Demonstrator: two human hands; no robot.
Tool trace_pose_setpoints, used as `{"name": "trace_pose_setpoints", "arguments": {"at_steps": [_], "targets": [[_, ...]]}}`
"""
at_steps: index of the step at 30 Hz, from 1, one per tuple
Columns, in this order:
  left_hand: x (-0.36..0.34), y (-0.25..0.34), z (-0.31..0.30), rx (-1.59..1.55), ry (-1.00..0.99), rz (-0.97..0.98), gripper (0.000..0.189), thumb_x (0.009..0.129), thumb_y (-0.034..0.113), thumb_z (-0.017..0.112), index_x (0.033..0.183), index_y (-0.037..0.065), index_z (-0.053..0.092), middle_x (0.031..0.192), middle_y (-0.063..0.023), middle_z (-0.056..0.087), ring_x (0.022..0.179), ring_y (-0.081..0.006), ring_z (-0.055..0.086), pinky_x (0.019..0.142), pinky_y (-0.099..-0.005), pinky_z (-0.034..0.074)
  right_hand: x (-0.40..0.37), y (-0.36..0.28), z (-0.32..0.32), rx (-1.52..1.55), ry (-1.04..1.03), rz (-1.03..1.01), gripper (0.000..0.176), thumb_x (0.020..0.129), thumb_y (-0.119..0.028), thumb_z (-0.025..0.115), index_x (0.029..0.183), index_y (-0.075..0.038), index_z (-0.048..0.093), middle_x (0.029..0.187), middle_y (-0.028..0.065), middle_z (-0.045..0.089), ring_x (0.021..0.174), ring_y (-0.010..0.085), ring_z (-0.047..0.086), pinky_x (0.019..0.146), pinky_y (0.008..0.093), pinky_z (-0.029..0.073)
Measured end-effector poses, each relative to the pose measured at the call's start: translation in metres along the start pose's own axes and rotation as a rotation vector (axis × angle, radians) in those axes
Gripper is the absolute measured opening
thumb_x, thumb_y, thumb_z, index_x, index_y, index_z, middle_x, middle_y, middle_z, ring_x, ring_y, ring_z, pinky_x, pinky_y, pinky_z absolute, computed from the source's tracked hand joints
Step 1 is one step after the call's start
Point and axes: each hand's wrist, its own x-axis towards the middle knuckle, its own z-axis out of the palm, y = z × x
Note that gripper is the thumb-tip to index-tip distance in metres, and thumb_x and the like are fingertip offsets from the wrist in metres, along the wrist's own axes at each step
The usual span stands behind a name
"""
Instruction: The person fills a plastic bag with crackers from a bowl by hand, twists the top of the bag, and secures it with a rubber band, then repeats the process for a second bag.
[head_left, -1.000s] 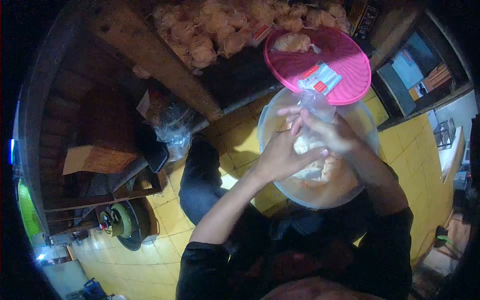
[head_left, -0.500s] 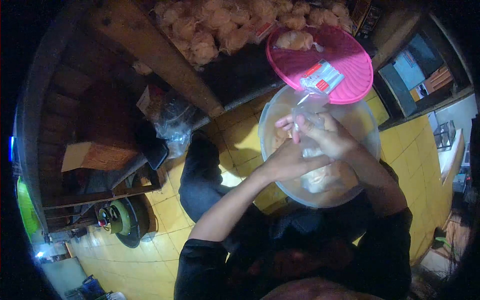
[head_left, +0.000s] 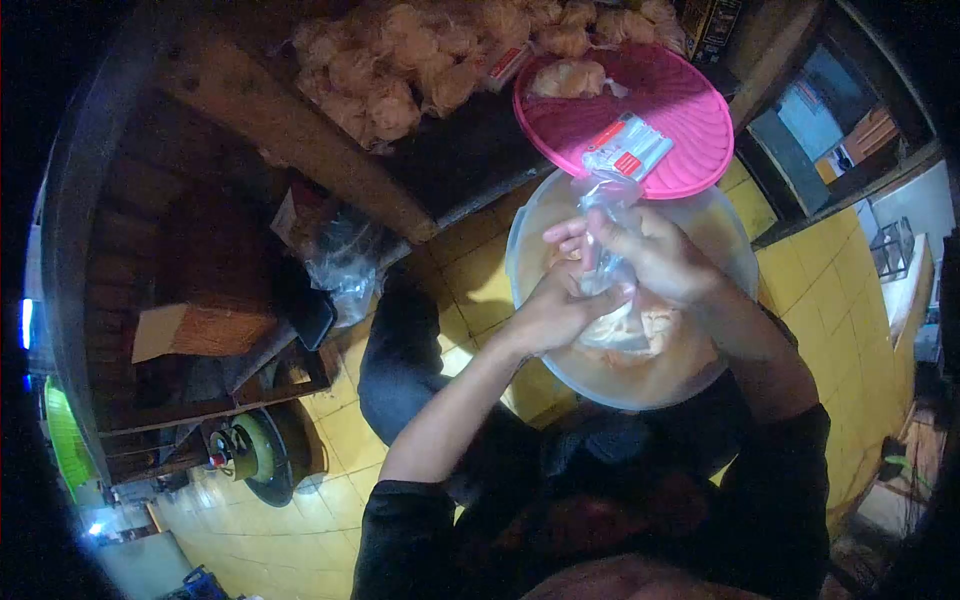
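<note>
Bag [head_left: 601, 203], clenched by left hand [head_left: 553, 312] below and right hand [head_left: 665, 262] at its neck, hung over the tub [head_left: 520, 250]; twisting it shut likely needed firm pinching.

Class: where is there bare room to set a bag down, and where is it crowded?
Free: the pink lid between its packet and lone cracker bag; yellow floor tiles left of the tub. Crowded: the bench heaped with cracker bags; left hand, right hand and clear bag fill the tub.

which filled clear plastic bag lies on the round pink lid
The lone crackers bag at the far edge of the round pink plastic lid; the others are heaped on the wooden table.
</note>
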Motion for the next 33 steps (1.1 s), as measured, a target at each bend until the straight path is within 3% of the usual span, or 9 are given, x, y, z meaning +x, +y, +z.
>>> {"name": "trace_pose_setpoints", "arguments": {"at_steps": [6, 8, 12, 16, 19, 20, 27, 28, 33], "targets": [[-0.001, 0.009, -0.010, 0.337, -0.208, 0.050, 0.040, 0.093, 0.034, 0.060, 0.117, 0.003, 0.058, 0.104, -0.0142, 0.064, 0.101, -0.0214, 0.062, 0.085, -0.0355, 0.049, 0.001, -0.006, -0.002, -0.122, 0.210, -0.048, 0.046, 0.103, -0.038, 0.037, 0.088, -0.001, 0.060, 0.097, 0.0101, 0.065, 0.087, 0.0137, 0.058, 0.079, 0.0297, 0.047], [-0.005, 0.010, -0.010, 0.900, 0.053, 0.261, 0.054, 0.095, 0.050, 0.048, 0.118, 0.002, 0.058, 0.103, -0.0191, 0.065, 0.102, -0.0323, 0.062, 0.088, -0.0453, 0.047, 0.004, -0.005, -0.007, -0.268, 0.267, -0.254, 0.044, 0.103, -0.036, 0.038, 0.091, 0.000, 0.061, 0.091, 0.0079, 0.065, 0.076, 0.0127, 0.057, 0.071, 0.0284, 0.048], [-0.011, 0.010, -0.019, 1.055, 0.272, 0.088, 0.072, 0.093, 0.063, 0.036, 0.124, 0.001, 0.053, 0.109, -0.0250, 0.062, 0.105, -0.0413, 0.058, 0.092, -0.0521, 0.043, 0.000, -0.020, 0.003, -0.449, 0.418, -0.247, 0.037, 0.101, -0.028, 0.041, 0.094, 0.002, 0.062, 0.088, 0.0100, 0.063, 0.075, 0.0169, 0.058, 0.075, 0.0314, 0.048], [-0.014, 0.004, -0.012, -0.744, -0.491, -0.359, 0.066, 0.097, 0.060, 0.031, 0.135, 0.008, 0.043, 0.119, -0.0119, 0.060, 0.102, -0.0255, 0.063, 0.091, -0.0370, 0.051, -0.001, -0.015, 0.014, -0.909, 0.207, -0.623, 0.024, 0.081, -0.018, 0.055, 0.094, 0.000, 0.064, 0.110, 0.0123, 0.062, 0.100, 0.0259, 0.060, 0.094, 0.0411, 0.044], [-0.020, 0.004, 0.001, -0.618, -0.006, -0.316, 0.060, 0.095, 0.056, 0.041, 0.133, 0.010, 0.045, 0.121, -0.0102, 0.059, 0.105, -0.0221, 0.062, 0.092, -0.0369, 0.051, -0.013, -0.025, 0.029, -1.321, 0.020, -0.851, 0.026, 0.074, -0.021, 0.059, 0.091, -0.002, 0.065, 0.122, 0.0110, 0.059, 0.119, 0.0281, 0.053, 0.102, 0.0481, 0.037], [-0.016, -0.012, -0.013, -0.935, -0.122, -0.274, 0.037, 0.100, 0.033, 0.042, 0.129, 0.010, 0.046, 0.119, -0.0077, 0.057, 0.107, -0.0199, 0.060, 0.088, -0.0374, 0.053, -0.016, -0.026, 0.031, -1.438, -0.026, -0.857, 0.027, 0.072, -0.024, 0.060, 0.090, -0.003, 0.065, 0.126, 0.0103, 0.058, 0.126, 0.0288, 0.048, 0.106, 0.0512, 0.033], [-0.006, 0.011, -0.030, -0.906, -0.147, 0.057, 0.033, 0.095, 0.044, 0.053, 0.105, 0.012, 0.054, 0.098, -0.0015, 0.059, 0.086, -0.0137, 0.065, 0.065, -0.0256, 0.052, -0.004, -0.024, 0.020, -1.207, 0.296, -0.826, 0.026, 0.083, -0.028, 0.059, 0.091, -0.004, 0.062, 0.123, 0.0116, 0.057, 0.120, 0.0268, 0.049, 0.098, 0.0485, 0.035], [-0.014, 0.038, -0.009, -0.696, 0.163, -0.064, 0.030, 0.096, 0.042, 0.053, 0.092, 0.012, 0.051, 0.077, 0.0027, 0.051, 0.064, -0.0077, 0.056, 0.051, -0.0203, 0.037, 0.002, -0.019, 0.020, -1.118, 0.369, -0.834, 0.028, 0.089, -0.031, 0.054, 0.084, -0.004, 0.059, 0.103, 0.0112, 0.062, 0.106, 0.0294, 0.055, 0.094, 0.0457, 0.037], [-0.010, 0.032, -0.013, -0.709, 0.019, -0.016, 0.029, 0.099, 0.036, 0.050, 0.083, 0.011, 0.048, 0.056, 0.0064, 0.028, 0.049, -0.0071, 0.021, 0.046, -0.0234, 0.021, 0.003, -0.007, 0.020, -0.382, 0.419, -0.204, 0.052, 0.101, -0.049, 0.034, 0.076, -0.006, 0.048, 0.063, 0.0018, 0.047, 0.062, 0.0154, 0.048, 0.061, 0.0303, 0.040]]}}
